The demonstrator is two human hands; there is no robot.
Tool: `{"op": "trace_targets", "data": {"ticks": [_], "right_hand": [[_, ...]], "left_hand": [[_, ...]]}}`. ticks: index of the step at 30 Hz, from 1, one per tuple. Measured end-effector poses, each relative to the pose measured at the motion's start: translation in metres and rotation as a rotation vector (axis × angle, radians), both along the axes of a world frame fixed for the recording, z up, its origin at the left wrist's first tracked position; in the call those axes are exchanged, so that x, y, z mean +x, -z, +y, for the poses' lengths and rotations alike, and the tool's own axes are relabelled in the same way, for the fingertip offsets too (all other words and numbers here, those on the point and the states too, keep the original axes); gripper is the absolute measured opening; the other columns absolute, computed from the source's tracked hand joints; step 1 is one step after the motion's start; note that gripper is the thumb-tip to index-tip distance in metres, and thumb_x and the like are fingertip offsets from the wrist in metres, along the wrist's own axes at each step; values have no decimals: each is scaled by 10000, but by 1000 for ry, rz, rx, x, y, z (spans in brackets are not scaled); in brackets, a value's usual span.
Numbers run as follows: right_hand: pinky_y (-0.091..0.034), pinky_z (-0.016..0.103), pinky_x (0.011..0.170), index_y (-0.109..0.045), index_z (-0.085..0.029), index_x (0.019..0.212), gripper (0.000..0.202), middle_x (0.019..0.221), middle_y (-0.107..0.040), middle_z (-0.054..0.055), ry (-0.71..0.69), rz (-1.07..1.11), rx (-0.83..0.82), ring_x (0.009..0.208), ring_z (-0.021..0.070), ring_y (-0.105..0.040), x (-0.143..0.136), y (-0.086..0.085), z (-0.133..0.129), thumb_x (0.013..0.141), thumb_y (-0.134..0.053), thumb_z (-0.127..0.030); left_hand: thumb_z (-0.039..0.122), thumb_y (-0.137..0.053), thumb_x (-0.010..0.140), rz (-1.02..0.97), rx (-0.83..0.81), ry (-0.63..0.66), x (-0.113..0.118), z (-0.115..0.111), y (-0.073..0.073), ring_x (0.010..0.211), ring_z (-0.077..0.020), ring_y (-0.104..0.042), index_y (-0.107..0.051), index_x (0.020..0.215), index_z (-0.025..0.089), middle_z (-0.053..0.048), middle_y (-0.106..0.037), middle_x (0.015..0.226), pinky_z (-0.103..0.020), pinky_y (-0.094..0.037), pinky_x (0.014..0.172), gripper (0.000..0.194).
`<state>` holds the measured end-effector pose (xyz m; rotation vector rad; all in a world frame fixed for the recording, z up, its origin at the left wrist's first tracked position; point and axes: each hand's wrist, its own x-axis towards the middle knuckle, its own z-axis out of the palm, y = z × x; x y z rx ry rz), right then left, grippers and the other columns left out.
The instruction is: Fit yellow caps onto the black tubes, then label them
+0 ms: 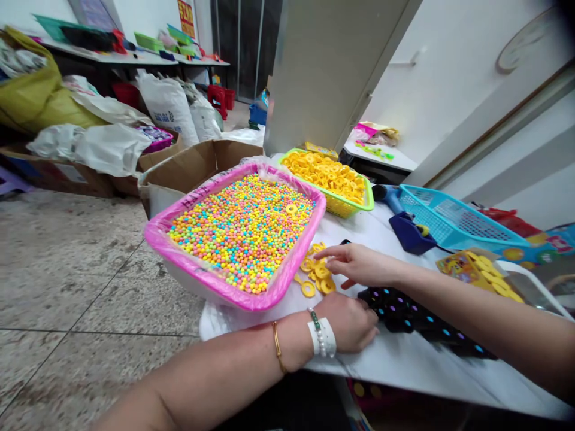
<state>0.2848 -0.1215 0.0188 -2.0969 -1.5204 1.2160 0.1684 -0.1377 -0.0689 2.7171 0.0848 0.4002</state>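
Note:
My left hand (348, 323), with bracelets on its wrist, rests on the white table beside the end of a black block with coloured dots (404, 311); its fingers curl at that end, and what they hold is hidden. Above the small pile of yellow rings (320, 272), my right hand (359, 265) reaches leftward with its fingers apart and nothing visible in them. A pink-rimmed tub (265, 300) full of small coloured beads (238, 230) stands left of the pile, with one yellow ring (291, 209) on the beads.
Behind the tub, a green basket (369, 194) holds many yellow pieces. A navy tape dispenser (411, 232), a blue basket (453, 218) and a box with yellow discs (462, 272) are at the right. Cardboard boxes (202, 164) and sacks (166, 105) stand at the left.

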Motion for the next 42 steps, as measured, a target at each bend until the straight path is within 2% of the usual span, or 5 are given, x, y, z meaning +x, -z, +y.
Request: {"op": "trace_targets", "data": {"ticks": [8, 15, 21, 32, 42], "right_hand": [[-491, 265, 676, -738, -195, 875, 248, 809, -736, 52, -273, -596, 564, 724, 155, -665, -9, -45, 94, 907, -517, -303], [-452, 262, 708, -730, -214, 779, 183, 796, -716, 20, -454, -572, 571, 793, 188, -637, -19, -3, 159, 612, -805, -209], [-445, 238, 627, -670, -165, 826, 71, 741, -666, 13, -247, -426, 615, 673, 124, -587, 15, -18, 131, 776, -654, -213], [-444, 214, 475, -677, -182, 871, 198, 663, -633, -7, -206, 60, 413, 536, 104, -546, 13, -20, 19, 853, -572, -348], [-343, 488, 1074, -510, -161, 1402, 793, 1474, -421, 213, 185, -648, 479, 1346, 383, -407, 125, -29, 201, 777, -615, -637]], "left_hand": [[390, -508, 878, 18, -135, -427, 1, 7, 7, 812, -245, -657, -611, 964, 149, -96, -667, 947, -354, -539, 654, 276], [384, -448, 914, 46, -41, -337, 2, 10, 10, 737, -239, -668, -631, 909, 157, -82, -686, 851, -327, -500, 560, 291], [386, -454, 914, -2, 38, -57, 1, 6, 14, 680, -181, -645, -596, 817, 181, -16, -671, 799, -277, -368, 445, 268], [406, -504, 882, 5, -53, -182, 9, 6, 23, 674, -187, -623, -622, 857, 186, -43, -658, 820, -283, -451, 541, 251], [325, -607, 883, 233, -85, -162, 30, 14, 35, 681, -171, -647, -673, 938, 185, -57, -683, 868, -248, -486, 526, 164]]}}
